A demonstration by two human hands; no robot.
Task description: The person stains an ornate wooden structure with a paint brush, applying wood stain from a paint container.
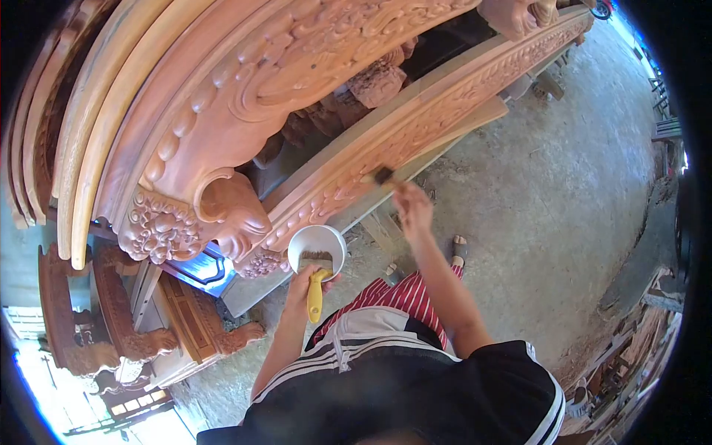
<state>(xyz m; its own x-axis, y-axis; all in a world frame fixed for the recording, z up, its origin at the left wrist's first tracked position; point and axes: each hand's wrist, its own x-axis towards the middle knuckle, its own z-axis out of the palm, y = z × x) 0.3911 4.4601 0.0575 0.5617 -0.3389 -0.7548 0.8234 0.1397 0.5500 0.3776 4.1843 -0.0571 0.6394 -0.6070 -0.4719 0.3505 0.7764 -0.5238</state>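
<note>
My left hand [300, 285] holds a white bowl-like container [336, 245] from below. A brush with a yellow handle [316, 297] rests in it, bristles inside and handle over the rim near my fingers. My right hand [414, 204] is closed on a second brush [384, 176], whose dark bristles are at the lower edge of a long carved wooden rail [423, 126]; whether they touch it cannot be made out. The rail has a raised leaf-like pattern and slants up to the right.
A large carved wooden piece [282, 59] with scrolls fills the upper left. More carved legs and panels [196, 319] stand lower left. A narrow board [252, 293] runs below the rail. Wood scraps [630, 371] lie at the lower right on the concrete floor [541, 200].
</note>
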